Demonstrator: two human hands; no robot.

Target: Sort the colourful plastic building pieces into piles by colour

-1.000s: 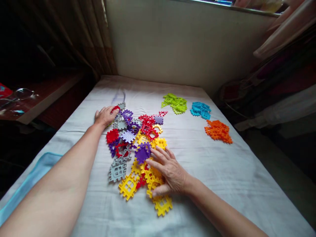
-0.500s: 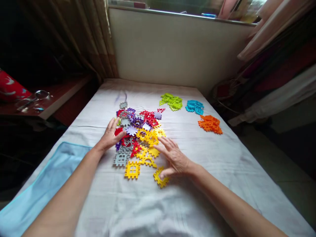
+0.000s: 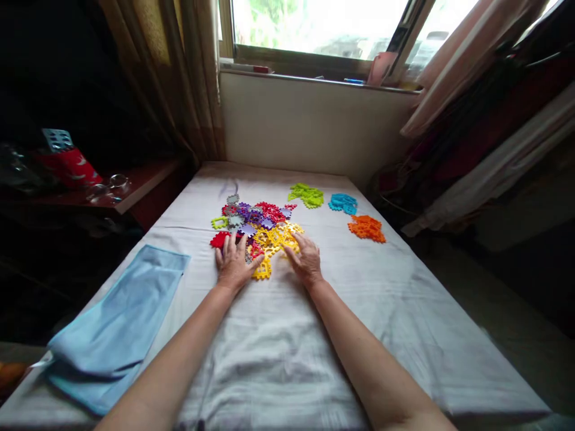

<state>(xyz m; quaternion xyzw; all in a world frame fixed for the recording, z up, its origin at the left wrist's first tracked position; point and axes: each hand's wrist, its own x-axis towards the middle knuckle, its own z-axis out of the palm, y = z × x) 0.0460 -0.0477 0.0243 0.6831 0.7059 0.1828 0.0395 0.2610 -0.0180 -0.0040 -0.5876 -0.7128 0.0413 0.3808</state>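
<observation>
A mixed heap of plastic interlocking tiles lies on the pale bed sheet [image 3: 269,347]. Yellow tiles [image 3: 272,236] fill its near right part, with purple tiles [image 3: 247,230], grey tiles [image 3: 235,221] and red tiles [image 3: 271,211] behind. One lime tile [image 3: 220,223] sits at the left edge. My left hand [image 3: 233,263] rests over the heap's near left side, fingers spread, beside a red tile [image 3: 220,239]; it hides some tiles under it. My right hand [image 3: 307,260] is at the right edge against the yellow tiles, thumb and fingers apart.
Separate piles of lime tiles [image 3: 306,196], blue tiles [image 3: 342,203] and orange tiles [image 3: 367,228] lie to the far right. A folded light blue cloth [image 3: 121,323] is at the left. Glasses [image 3: 108,188] rest on a side table.
The view has tilted up, showing more of the window. My left hand moved from the heap's left side to its near side. My right hand came in closer, and the near yellow tiles are now gathered in.
</observation>
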